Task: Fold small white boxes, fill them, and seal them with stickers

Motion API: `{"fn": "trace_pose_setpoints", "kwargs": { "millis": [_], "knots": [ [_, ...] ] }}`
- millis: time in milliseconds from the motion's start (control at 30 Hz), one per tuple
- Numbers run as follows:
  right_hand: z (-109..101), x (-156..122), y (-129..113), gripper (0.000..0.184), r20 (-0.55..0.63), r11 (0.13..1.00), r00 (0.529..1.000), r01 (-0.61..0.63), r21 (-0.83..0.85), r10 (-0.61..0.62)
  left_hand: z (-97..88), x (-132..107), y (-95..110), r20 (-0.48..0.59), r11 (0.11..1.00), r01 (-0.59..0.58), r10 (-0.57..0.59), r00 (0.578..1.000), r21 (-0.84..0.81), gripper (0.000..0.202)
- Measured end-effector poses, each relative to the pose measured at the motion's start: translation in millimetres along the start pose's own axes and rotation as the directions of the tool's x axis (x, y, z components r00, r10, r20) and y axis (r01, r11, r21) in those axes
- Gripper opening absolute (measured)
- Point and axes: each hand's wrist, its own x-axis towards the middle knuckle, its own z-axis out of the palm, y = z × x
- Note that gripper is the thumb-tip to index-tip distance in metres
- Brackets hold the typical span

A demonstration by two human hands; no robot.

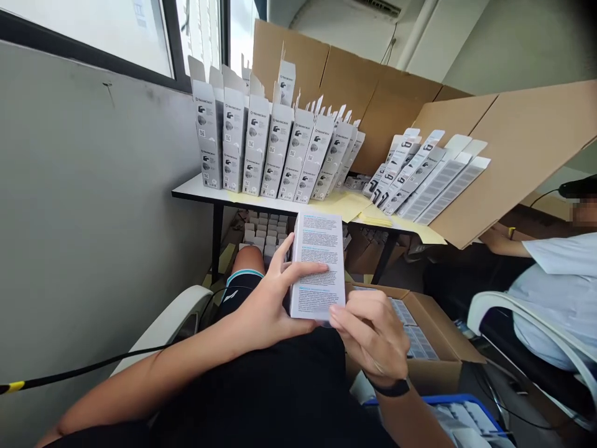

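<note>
Left hand (284,286) grips white text-printed carton (321,242) from its left side, one finger (305,269) across its face. Right hand (373,333) curled, fingertips (336,314) at its near right corner. Far table (189,186): upright SilverCrest cartons (280,149) left, leaning cartons (436,180) right. Open cardboard box (431,370) near right; seated co-worker (555,298) at right.

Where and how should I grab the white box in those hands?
I'd grip the white box by its long left side, coming from the left like the left hand: that side is straight and flat, and the box looks narrow enough to wrap.
</note>
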Motion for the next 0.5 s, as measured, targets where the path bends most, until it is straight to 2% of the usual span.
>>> {"fn": "trace_pose_setpoints", "kwargs": {
  "millis": [167, 500],
  "knots": [
    [-5.6, -0.9, -2.7, 0.034, 0.053, 1.0, 0.999, -0.007, 0.03, 0.005, 2.1, 0.5, 1.0, -0.001, 1.0, -0.012, 0.012, 1.0, -0.017, 0.075],
    [-1.5, 5.3, -2.3, 0.026, 0.038, 1.0, 0.999, -0.01, 0.022, 0.009, 1.6, 0.6, 0.5, 0.01, 1.0, 0.008, -0.008, 1.0, 0.002, 0.075]
  ]
}}
